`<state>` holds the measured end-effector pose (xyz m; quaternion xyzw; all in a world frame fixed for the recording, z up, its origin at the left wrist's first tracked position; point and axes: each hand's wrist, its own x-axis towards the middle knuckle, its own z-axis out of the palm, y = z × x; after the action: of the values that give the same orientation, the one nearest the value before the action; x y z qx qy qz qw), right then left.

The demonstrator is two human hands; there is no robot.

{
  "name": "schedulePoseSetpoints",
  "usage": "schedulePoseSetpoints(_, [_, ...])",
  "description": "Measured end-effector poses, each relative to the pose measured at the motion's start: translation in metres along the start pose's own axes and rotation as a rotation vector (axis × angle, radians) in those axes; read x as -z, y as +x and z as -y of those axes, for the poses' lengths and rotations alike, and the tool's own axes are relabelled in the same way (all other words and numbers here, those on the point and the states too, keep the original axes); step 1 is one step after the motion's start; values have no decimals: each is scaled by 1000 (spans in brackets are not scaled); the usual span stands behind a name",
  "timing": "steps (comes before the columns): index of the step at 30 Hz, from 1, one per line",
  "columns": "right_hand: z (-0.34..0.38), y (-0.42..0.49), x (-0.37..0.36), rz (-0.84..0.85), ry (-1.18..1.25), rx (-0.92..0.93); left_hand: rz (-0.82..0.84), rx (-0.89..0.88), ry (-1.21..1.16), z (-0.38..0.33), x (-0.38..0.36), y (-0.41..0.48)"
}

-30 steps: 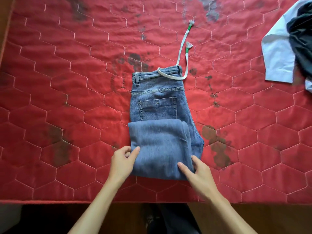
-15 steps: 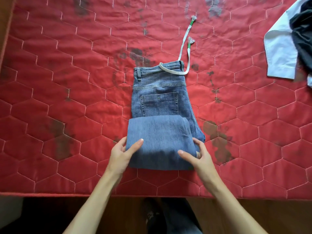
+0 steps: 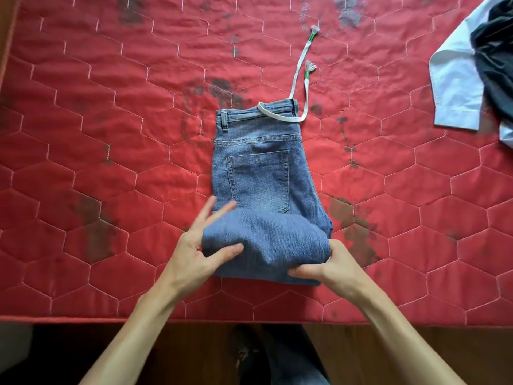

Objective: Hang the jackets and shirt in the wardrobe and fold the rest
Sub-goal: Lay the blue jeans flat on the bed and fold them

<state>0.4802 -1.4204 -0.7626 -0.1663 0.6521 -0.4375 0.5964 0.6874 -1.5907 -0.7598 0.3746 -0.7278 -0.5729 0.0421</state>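
A pair of blue jeans (image 3: pixel 263 168) lies on the red quilted mattress (image 3: pixel 111 134), waistband far from me, back pocket up. Its legs are doubled into a thick fold (image 3: pixel 266 245) near the front edge. My left hand (image 3: pixel 194 251) holds the fold's left end, thumb on top and fingers reaching under it. My right hand (image 3: pixel 330 268) grips the fold's right end with the thumb on top, its fingers hidden beneath. A white drawstring (image 3: pixel 299 79) with green-tipped ends trails from the waistband.
A white shirt (image 3: pixel 455 87) and a dark garment (image 3: pixel 497 59) lie bunched at the mattress's far right. The mattress's front edge (image 3: pixel 249 319) runs just below my wrists, with a wooden floor beyond. Dark stains mark the red cover.
Both hands have closed in on the ends of the folded legs and taken hold. The fold has shifted further up over the seat of the jeans, toward the pocket.
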Motion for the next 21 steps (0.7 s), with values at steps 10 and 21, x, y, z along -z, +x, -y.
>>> schedulePoseSetpoints(10, [2,-4,-1,-249,-252,248,-99,138,-255,-9,-22,3])
schedulePoseSetpoints(21, [-10,18,-9,-362,-319,204,29,281,-299,7,-14,12])
